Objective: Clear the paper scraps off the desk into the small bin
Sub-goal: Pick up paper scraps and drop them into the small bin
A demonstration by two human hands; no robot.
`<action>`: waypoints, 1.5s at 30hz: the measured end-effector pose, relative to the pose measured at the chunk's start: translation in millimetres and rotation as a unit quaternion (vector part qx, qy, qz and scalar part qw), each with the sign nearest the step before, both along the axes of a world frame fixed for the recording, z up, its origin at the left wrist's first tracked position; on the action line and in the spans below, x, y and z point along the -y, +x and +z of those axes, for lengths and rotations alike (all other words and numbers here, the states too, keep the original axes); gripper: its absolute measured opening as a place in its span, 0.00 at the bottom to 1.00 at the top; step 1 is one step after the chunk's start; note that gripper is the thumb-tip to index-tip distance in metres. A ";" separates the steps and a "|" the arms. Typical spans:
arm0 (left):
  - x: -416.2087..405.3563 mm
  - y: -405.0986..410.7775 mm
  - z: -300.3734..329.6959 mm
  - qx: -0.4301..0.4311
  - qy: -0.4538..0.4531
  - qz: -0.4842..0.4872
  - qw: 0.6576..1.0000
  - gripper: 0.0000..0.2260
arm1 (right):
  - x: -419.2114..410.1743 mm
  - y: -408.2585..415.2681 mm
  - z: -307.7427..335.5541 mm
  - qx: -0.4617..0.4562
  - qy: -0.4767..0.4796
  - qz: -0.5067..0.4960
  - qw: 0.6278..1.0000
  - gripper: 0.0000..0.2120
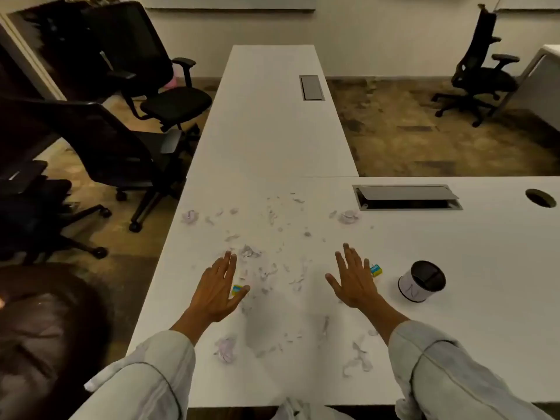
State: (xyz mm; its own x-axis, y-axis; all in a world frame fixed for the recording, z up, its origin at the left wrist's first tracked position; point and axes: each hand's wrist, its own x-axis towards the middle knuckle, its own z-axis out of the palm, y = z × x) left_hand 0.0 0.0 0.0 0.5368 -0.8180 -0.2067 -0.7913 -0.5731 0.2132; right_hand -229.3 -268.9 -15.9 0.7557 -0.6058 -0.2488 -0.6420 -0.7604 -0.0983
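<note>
Paper scraps (272,268), pale torn bits and a few crumpled white wads, lie scattered over the white desk top (303,374) between and around my hands. My left hand (219,291) is spread flat with straight fingers, holding nothing, its thumb just beside a small yellow-and-blue block (236,289). My right hand (354,278) is likewise splayed wide and empty, with a second yellow-and-blue block (376,270) just beside its little finger.

These bits look nearly weightless and limp, so I judge they will flutter or slide off if I move fast; pinching each one would be slow. Sweeping them together with the edges of both palms into one heap, then scooping, seems the better hold. Larger wads, like the crumpled ball near my left sleeve (225,349) and another far right (348,216), can be picked up whole.

The small cylindrical bin (422,281), white-walled with a dark inside, stands to the right of my right hand, tilted in this view. It looks light, so a careless sweep could knock it over. Both little blocks sit among the scraps and must be kept out of the heap. Farther off are a grey cable hatch (407,197) and black office chairs (121,153).
</note>
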 end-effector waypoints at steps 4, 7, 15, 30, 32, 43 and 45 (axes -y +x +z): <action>-13.8 -14.5 -18.6 0.004 0.042 0.004 0.999 0.46 | -7.2 -17.3 -17.7 -0.054 0.001 -0.001 0.999 0.32; -24.4 -21.8 -32.2 0.037 0.095 0.002 0.995 0.51 | -7.9 -23.7 -27.1 -0.084 0.018 0.003 0.996 0.29; -47.6 -45.9 -56.9 0.006 0.182 0.013 0.983 0.50 | -2.1 -38.6 -45.4 -0.092 0.081 -0.003 0.992 0.21; -39.1 -50.9 -72.8 -0.105 0.172 0.083 0.976 0.17 | 12.1 -77.6 -33.3 0.303 0.142 -0.237 0.912 0.14; -26.9 -52.6 -70.4 -0.111 0.146 0.088 0.979 0.17 | 28.2 -88.6 -23.9 0.360 0.135 -0.290 0.877 0.14; 95.7 -97.0 -34.8 -0.176 -0.044 0.009 0.983 0.12 | 110.7 -140.4 7.9 0.351 0.049 -0.407 0.842 0.22; 125.5 -109.3 -26.8 -0.198 -0.079 -0.019 0.977 0.13 | 112.4 -149.2 7.4 0.357 0.039 -0.412 0.837 0.26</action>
State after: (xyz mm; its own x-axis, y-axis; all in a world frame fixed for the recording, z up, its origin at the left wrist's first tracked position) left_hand -109.3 -125.5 -26.8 0.4087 -0.8742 -0.2622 -0.6491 -0.4804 0.5899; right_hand -378.5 -381.3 -8.5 0.0611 -0.9978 0.0252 -0.7028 -0.0609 -0.7087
